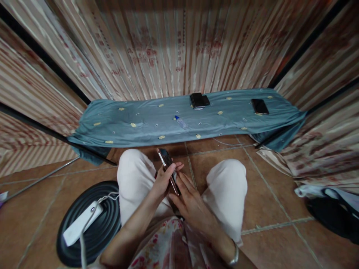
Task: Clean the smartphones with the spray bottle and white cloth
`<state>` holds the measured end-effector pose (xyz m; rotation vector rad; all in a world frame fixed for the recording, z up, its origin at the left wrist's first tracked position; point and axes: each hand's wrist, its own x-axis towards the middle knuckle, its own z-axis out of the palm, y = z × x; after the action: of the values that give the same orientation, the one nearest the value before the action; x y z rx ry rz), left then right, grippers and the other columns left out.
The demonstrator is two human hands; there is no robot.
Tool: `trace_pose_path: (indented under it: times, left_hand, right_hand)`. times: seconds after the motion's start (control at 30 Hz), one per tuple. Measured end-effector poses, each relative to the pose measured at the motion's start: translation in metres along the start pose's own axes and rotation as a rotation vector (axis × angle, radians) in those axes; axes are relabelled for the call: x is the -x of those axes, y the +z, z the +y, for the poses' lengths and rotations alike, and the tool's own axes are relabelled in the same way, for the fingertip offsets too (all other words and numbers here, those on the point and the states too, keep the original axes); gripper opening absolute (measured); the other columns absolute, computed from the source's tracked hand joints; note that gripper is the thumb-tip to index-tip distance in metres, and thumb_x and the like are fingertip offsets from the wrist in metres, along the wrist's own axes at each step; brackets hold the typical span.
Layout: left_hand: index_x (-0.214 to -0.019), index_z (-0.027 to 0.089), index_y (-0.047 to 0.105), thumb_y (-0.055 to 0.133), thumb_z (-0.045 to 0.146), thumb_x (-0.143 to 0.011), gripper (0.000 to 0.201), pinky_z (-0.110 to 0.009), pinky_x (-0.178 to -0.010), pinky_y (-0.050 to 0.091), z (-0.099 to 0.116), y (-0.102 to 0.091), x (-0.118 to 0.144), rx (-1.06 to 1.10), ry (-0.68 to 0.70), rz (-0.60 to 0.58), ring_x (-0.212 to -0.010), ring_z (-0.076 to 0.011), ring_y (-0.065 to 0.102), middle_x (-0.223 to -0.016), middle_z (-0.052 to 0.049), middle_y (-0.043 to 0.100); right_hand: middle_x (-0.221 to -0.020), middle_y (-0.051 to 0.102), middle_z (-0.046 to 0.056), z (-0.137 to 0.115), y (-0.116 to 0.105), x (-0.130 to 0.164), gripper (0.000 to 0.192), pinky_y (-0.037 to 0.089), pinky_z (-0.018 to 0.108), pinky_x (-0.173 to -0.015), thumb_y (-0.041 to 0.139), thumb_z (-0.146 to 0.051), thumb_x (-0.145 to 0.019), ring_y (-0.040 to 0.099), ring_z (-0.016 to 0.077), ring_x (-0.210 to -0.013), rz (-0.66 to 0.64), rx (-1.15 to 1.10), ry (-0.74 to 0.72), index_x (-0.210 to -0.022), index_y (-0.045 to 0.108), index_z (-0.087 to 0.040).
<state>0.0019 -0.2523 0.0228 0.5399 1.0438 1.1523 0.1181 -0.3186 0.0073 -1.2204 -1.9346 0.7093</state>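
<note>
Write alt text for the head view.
A seated person's left hand and right hand hold a phone edge-up between pale-trousered knees. Ahead, a blue cloth carries a dark wallet and another phone.

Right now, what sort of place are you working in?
Probably a room in a home, worked from the floor: brown floor tiles, a striped curtain behind, and a low bench under blue cloth holding a phone.
</note>
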Motion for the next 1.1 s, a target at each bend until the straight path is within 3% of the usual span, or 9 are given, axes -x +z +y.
trace_pose_path:
  times: [0.1,0.23,0.4,0.5,0.6,0.7,0.8,0.9,1.1]
  left_hand:
    - [-0.093,0.014,0.068,0.084,0.047,-0.058,0.051,-0.044,-0.100,0.045,-0.004,-0.004,-0.005,-0.015,0.006,0.006,-0.116,-0.0328,0.062,-0.104,-0.014,0.073]
    - [-0.095,0.016,0.066,0.080,0.053,-0.062,0.051,-0.037,-0.094,0.048,-0.001,-0.008,-0.002,0.020,0.002,-0.014,-0.112,-0.0284,0.064,-0.103,-0.011,0.073]
    - [-0.107,0.020,0.063,0.067,0.048,-0.079,0.039,-0.032,-0.080,0.053,0.017,-0.010,0.011,0.045,-0.029,-0.113,-0.102,-0.0234,0.066,-0.107,-0.009,0.072]
    - [-0.113,0.022,0.061,0.062,0.041,-0.085,0.034,-0.032,-0.078,0.053,0.026,-0.013,0.017,0.054,-0.005,-0.105,-0.098,-0.0221,0.067,-0.109,-0.008,0.071]
    - [-0.111,0.022,0.062,0.057,0.040,-0.089,0.029,-0.033,-0.083,0.052,0.029,-0.015,0.017,0.098,0.046,-0.069,-0.100,-0.0218,0.067,-0.106,-0.007,0.072]
    - [-0.113,0.023,0.064,0.049,0.042,-0.093,0.031,-0.036,-0.095,0.048,0.028,-0.010,0.014,0.205,0.017,-0.027,-0.109,-0.0223,0.064,-0.109,-0.005,0.073]
    - [-0.123,0.017,0.062,0.039,0.054,-0.094,0.053,-0.040,-0.102,0.044,0.029,0.001,0.014,0.316,-0.126,-0.054,-0.117,-0.0259,0.061,-0.116,-0.010,0.071]
    - [-0.127,0.009,0.060,0.029,0.062,-0.093,0.070,-0.041,-0.104,0.044,0.032,0.011,0.015,0.417,-0.186,-0.108,-0.118,-0.0274,0.061,-0.123,-0.015,0.068]
    - [-0.124,0.009,0.063,0.027,0.063,-0.093,0.072,-0.041,-0.102,0.047,0.035,0.015,0.013,0.450,-0.189,-0.095,-0.108,-0.0262,0.066,-0.118,-0.016,0.070]
  right_hand:
    - [-0.152,0.040,0.014,0.007,0.008,0.002,0.058,0.036,0.052,-0.114,0.050,-0.033,-0.096,0.035,0.0295,-0.141,0.001,-0.025,0.072,-0.149,0.034,-0.020]
    - [-0.149,0.044,0.011,0.007,0.001,-0.001,0.053,0.034,0.049,-0.115,0.049,-0.036,-0.096,0.038,0.0265,-0.140,0.014,-0.198,0.143,-0.147,0.039,-0.022]
    - [-0.139,0.057,0.006,0.012,-0.009,-0.005,0.044,0.034,0.043,-0.115,0.051,-0.042,-0.095,0.048,0.0226,-0.133,0.144,-0.710,0.298,-0.136,0.055,-0.026]
    - [-0.126,0.067,0.005,0.020,-0.006,-0.003,0.043,0.044,0.043,-0.106,0.065,-0.049,-0.085,0.060,0.0235,-0.121,0.282,-1.080,0.533,-0.121,0.066,-0.026]
    - [-0.117,0.072,0.006,0.020,-0.006,-0.002,0.043,0.053,0.042,-0.094,0.072,-0.050,-0.078,0.067,0.0241,-0.108,0.278,-1.324,0.638,-0.114,0.069,-0.026]
    - [-0.111,0.074,0.008,0.010,-0.008,-0.006,0.045,0.055,0.042,-0.090,0.069,-0.053,-0.079,0.069,0.0255,-0.104,0.205,-1.374,0.581,-0.114,0.069,-0.024]
    - [-0.110,0.074,0.008,0.000,-0.006,-0.011,0.048,0.055,0.043,-0.089,0.065,-0.056,-0.081,0.068,0.0264,-0.104,0.143,-1.386,0.545,-0.117,0.068,-0.024]
    - [-0.112,0.073,0.007,-0.006,-0.001,-0.014,0.047,0.055,0.042,-0.089,0.065,-0.056,-0.080,0.067,0.0259,-0.105,0.121,-1.454,0.552,-0.116,0.068,-0.025]
    - [-0.102,0.075,0.003,-0.008,0.002,-0.014,0.037,0.057,0.035,-0.078,0.073,-0.051,-0.074,0.070,0.0243,-0.096,0.120,-1.521,0.626,-0.101,0.073,-0.026]
